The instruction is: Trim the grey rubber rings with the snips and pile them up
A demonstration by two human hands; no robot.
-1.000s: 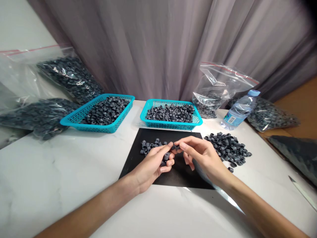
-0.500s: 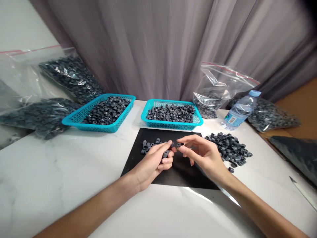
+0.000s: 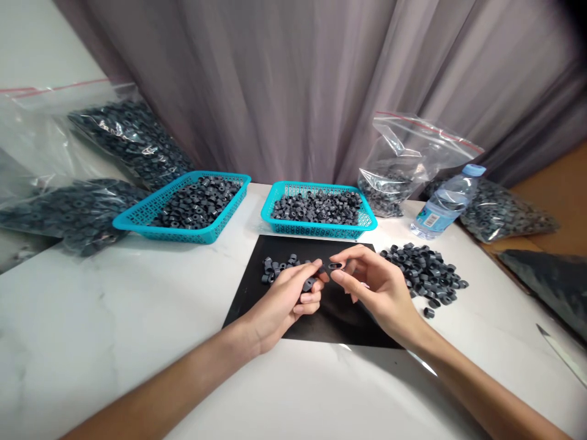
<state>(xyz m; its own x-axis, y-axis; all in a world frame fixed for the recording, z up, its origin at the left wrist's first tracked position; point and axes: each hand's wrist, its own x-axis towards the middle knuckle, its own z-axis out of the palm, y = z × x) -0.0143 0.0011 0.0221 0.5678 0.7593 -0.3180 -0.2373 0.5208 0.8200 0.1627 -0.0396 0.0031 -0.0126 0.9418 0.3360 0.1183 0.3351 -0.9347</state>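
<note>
Over a black mat (image 3: 339,324), my left hand (image 3: 291,293) is closed around small dark grey plastic pieces; one piece (image 3: 309,283) with a hole shows between its fingers. Close by on the right, my right hand (image 3: 371,278) pinches a dark oval plastic ring (image 3: 336,266) between thumb and fingertips, its opening facing me. The ring is near the left fingertips; whether they touch is hard to tell. A small group of grey pieces (image 3: 275,267) lies on the mat, partly behind my left hand. A larger pile of hollow grey caps (image 3: 428,273) sits right of my right hand.
Two turquoise baskets (image 3: 210,235) (image 3: 321,230) of grey pieces stand at the back. Zip bags of pieces (image 3: 132,143) (image 3: 389,189) flank them. A water bottle (image 3: 444,205) stands at the right, and a pointed white-handled tool (image 3: 562,354) lies near the right edge.
The oval ring in my right fingers has tipped so more of its opening shows. Both hands stay in nearly the same place; the view has shifted slightly.
</note>
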